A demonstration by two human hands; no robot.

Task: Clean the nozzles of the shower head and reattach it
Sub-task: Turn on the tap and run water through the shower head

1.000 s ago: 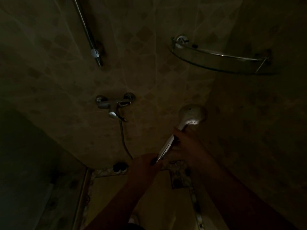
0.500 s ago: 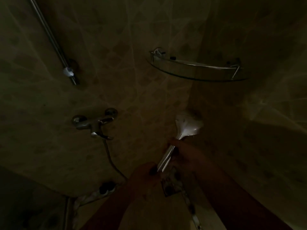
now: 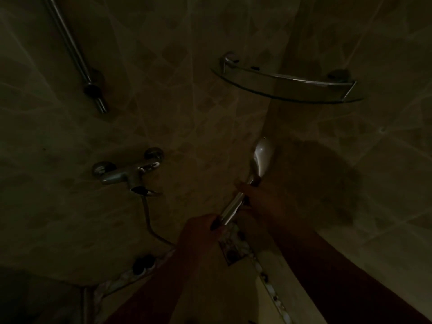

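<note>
both hands grip the shower head [image 3: 261,157] handle, right hand [image 3: 259,202] high, left hand [image 3: 201,232] at its base, seemingly reattaching; next, the hose [image 3: 147,218] end needs threading on.

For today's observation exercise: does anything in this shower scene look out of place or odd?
The shower head is off any wall holder, gripped by both the left hand and right hand. The scene is too dim to judge damage.

shower head [image 3: 263,157] now turned edge-on, its face no longer showing as a second ago, both hands gripping the handle as before
</note>
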